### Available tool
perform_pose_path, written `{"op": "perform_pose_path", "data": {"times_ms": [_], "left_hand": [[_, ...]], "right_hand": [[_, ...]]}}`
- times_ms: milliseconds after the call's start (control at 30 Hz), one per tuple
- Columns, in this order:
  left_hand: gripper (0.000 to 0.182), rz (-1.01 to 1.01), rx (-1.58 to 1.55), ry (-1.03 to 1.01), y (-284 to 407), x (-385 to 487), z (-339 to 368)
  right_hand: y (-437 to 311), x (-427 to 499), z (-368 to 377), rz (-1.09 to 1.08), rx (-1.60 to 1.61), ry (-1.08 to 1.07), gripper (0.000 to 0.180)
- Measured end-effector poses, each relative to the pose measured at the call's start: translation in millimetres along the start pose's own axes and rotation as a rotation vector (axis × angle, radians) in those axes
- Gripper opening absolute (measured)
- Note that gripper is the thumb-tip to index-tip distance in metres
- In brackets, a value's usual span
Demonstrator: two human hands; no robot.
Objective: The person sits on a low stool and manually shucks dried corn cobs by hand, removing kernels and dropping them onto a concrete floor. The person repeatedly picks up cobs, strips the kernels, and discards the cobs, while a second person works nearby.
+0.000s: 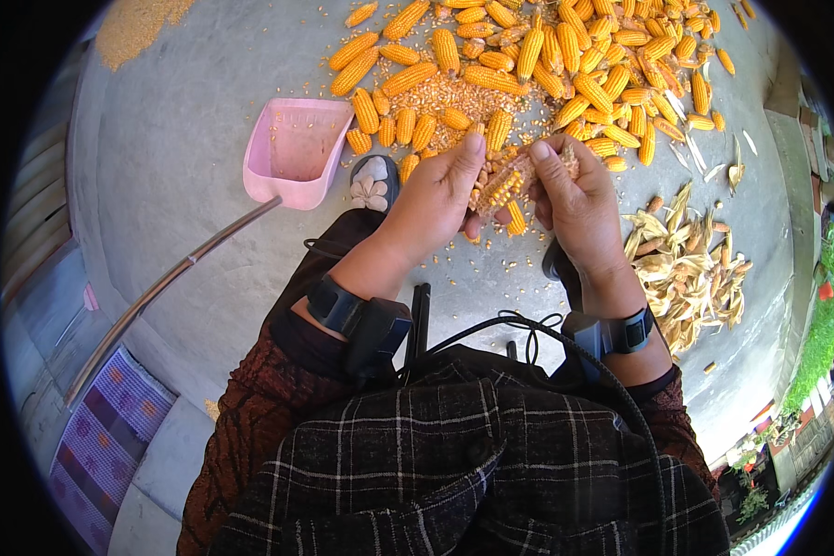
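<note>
Between my two hands is a partly shelled corn cob (506,186), with a few rows of yellow kernels on it and bare cob elsewhere. My left hand (439,187) grips its lower left end, thumb pointing up. The upper right end is in my right hand (575,186), thumb laid along the top; its fingers are partly hidden. Beneath and beyond the hands, loose kernels (459,97) are scattered on the concrete floor. Whole yellow corn ears (595,93) form a large heap at the top right, and several more ears lie nearer my left hand.
A pink long-handled dustpan (295,156) rests on the floor at left, its metal handle (174,274) running toward me. Dry husks and bare cobs (691,278) are piled at right. Shelled kernels (139,28) lie at top left. A sandalled foot (373,184) is beside the dustpan. A black cable crosses my lap.
</note>
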State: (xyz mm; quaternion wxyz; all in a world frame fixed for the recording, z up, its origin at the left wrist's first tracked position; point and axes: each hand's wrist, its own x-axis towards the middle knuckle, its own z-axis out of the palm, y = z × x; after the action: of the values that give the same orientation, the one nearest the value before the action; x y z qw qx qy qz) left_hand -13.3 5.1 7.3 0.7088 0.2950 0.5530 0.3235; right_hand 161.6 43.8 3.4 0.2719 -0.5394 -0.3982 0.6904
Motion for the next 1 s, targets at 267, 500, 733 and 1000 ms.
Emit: {"op": "perform_pose_path", "data": {"times_ms": [267,500,733,1000], "left_hand": [[0.043,0.145,0.229,0.047,-9.3,4.7,0.6],[0.043,0.072,0.088,0.054,-12.0,0.2,0.9],[0.045,0.407,0.530,0.152,-14.9,5.2,3.9],[0.036,-0.079,-0.086,0.130,-5.2,3.5,-10.5]], "right_hand": [[2.3,-1.9,0.6,0.005,-0.077,0.023,0.025],[3.4,1.3,-0.8,-0.034,-0.125,0.086,0.026],[3.2,-2.4,3.4,-0.026,-0.144,0.084,0.027],[0.5,-1.5,-1.0,-0.060,0.034,-0.004,0.016]]}}
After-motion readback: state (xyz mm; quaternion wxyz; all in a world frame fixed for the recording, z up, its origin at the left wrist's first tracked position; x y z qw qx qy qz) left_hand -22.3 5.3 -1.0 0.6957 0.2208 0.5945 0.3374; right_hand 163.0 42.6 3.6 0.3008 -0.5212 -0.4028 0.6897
